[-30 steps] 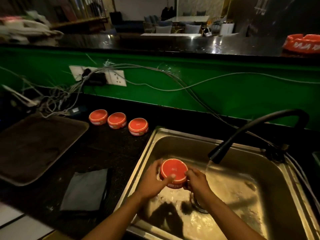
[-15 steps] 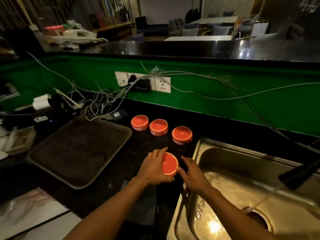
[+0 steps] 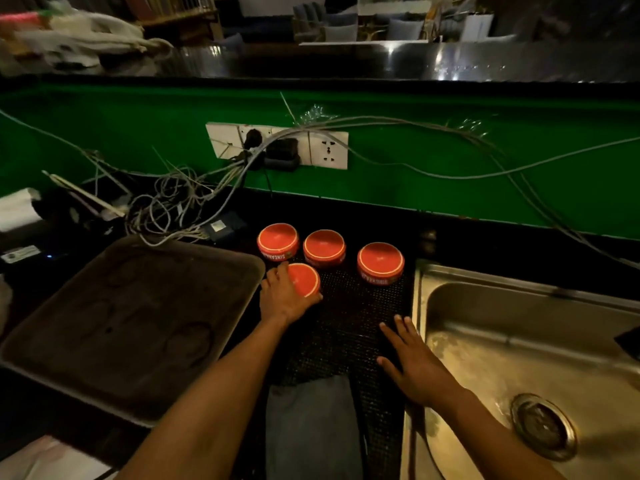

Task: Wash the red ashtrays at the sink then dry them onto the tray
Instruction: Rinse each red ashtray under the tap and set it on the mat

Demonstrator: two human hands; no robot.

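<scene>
Three red ashtrays stand upside down in a row on the dark mesh mat: one at the left, one in the middle, one at the right. A fourth red ashtray sits just in front of the left one, and my left hand grips it from its left and near side. My right hand hovers flat with spread fingers over the mat by the steel sink. The dark tray lies left of the mat.
A grey cloth lies on the counter between my arms. Tangled cables and a wall socket strip sit behind the tray. The sink drain is at the lower right, with the black tap tip at the right edge.
The ashtray left the sink and now sits on the mat in front of the row. My right hand let go of it and drew back toward the sink edge.
</scene>
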